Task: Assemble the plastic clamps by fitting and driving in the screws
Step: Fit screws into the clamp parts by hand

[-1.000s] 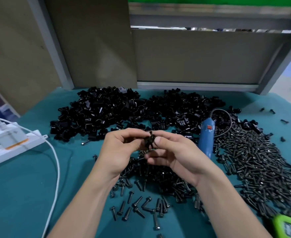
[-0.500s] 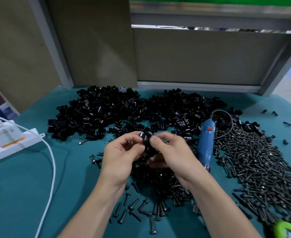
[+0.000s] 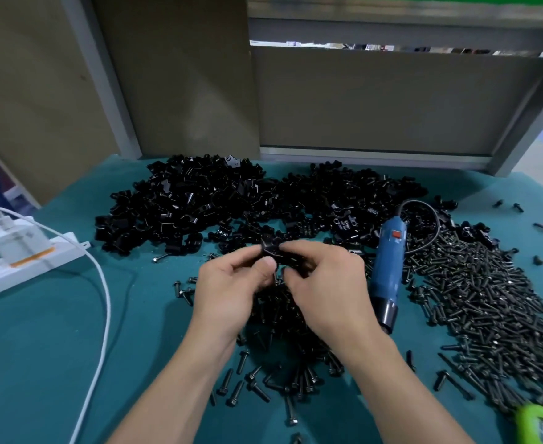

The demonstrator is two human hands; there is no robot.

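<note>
left hand [image 3: 231, 290]: pinches black plastic clamp [image 3: 271, 248] | right hand [image 3: 328, 283]: pinches same clamp, held above teal table [image 3: 39, 347] | clamp pile [image 3: 199, 203]: loose behind hands | screws [image 3: 488, 299]: heaped right, beside lying blue screwdriver [image 3: 388, 267]

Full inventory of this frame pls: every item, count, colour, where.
clamp pile: many, black, back of table
held clamp: one, black, between both hands
screw heap: many, black, right side
loose screws: many, black, centre, below the hands
electric screwdriver: one, blue, lying right of the hands
power strip: one, white, left edge
cable: one, white, from the strip toward the near edge
green device: one, near right corner, cut off
table cover: one, teal
left hand: grips the clamp
right hand: grips the clamp
</note>
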